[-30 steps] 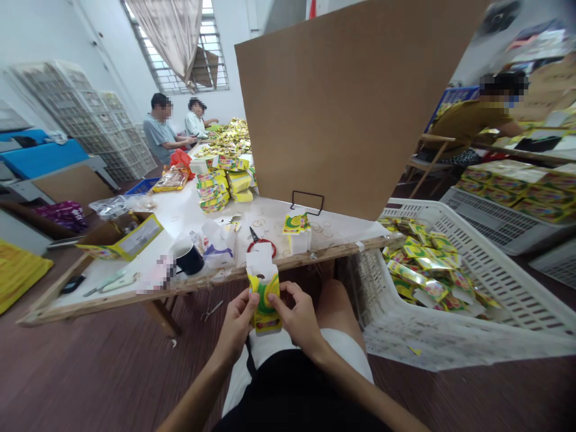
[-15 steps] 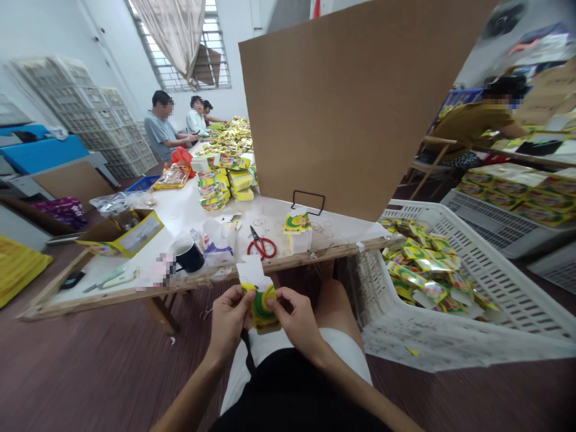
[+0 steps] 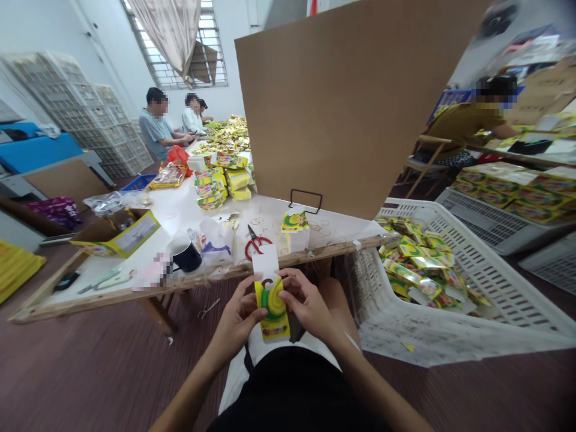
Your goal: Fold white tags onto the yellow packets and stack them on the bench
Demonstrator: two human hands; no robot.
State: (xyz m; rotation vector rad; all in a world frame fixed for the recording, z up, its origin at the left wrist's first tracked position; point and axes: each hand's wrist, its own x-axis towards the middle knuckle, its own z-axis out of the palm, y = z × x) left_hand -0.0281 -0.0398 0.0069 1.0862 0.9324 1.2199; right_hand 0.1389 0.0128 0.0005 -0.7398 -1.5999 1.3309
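Observation:
A small yellow and green carton (image 3: 273, 309) is held upright over my lap, its white flap standing up at the top. My left hand (image 3: 240, 312) grips its left edge between thumb and fingers. At the right edge, my right hand (image 3: 306, 301) pinches the same carton. Just beyond the flap, red-handled scissors (image 3: 257, 243) lie on the table (image 3: 335, 233). A stack of flat cartons (image 3: 296, 231) stands to their right, in front of a black wire stand (image 3: 306, 200).
A white crate (image 3: 450, 336) full of cartons stands at the right. A large cardboard sheet (image 3: 342, 108) rises behind the table. At left are a dark mug (image 3: 185, 255) and an open box (image 3: 121, 237). Several people sit farther off.
The carton has come closer and its front is now turned more fully to view. Both hands have shifted along its edges. The whole view has moved slightly.

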